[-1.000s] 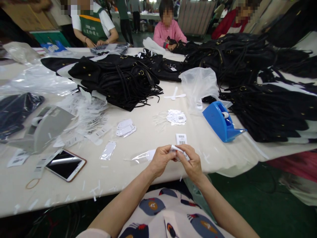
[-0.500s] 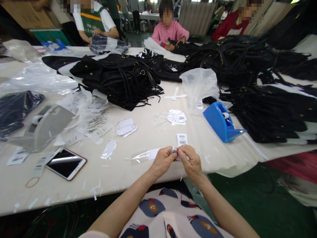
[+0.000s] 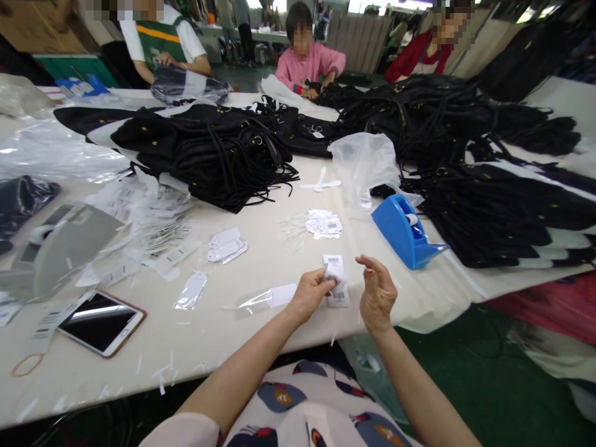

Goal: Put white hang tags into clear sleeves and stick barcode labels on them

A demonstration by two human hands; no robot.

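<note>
Between thumb and fingers, my left hand [image 3: 311, 294] pinches a small white tag [image 3: 335, 269]. Directly beneath it lies a white barcode label sheet [image 3: 339, 299], partly covered by the hand and tag. Just right of these, my right hand [image 3: 378, 294] is raised above the table with fingers apart and nothing in them. A white tag in a clear sleeve [image 3: 274, 297] rests left of my left hand. Farther back sits a pile of white barcode tags with strings [image 3: 323, 223].
A blue tape dispenser [image 3: 406, 233] stands to the right, a grey one [image 3: 69, 248] at left near a phone [image 3: 103, 323]. Black fringed bags [image 3: 195, 149] are heaped at the back and right. A clear plastic bag [image 3: 365, 161] lies between. Co-workers sit across the table.
My right hand has come away from my left and opened, moving right. My left hand keeps the tag, which now shows more fully. The view has shifted slightly right.
</note>
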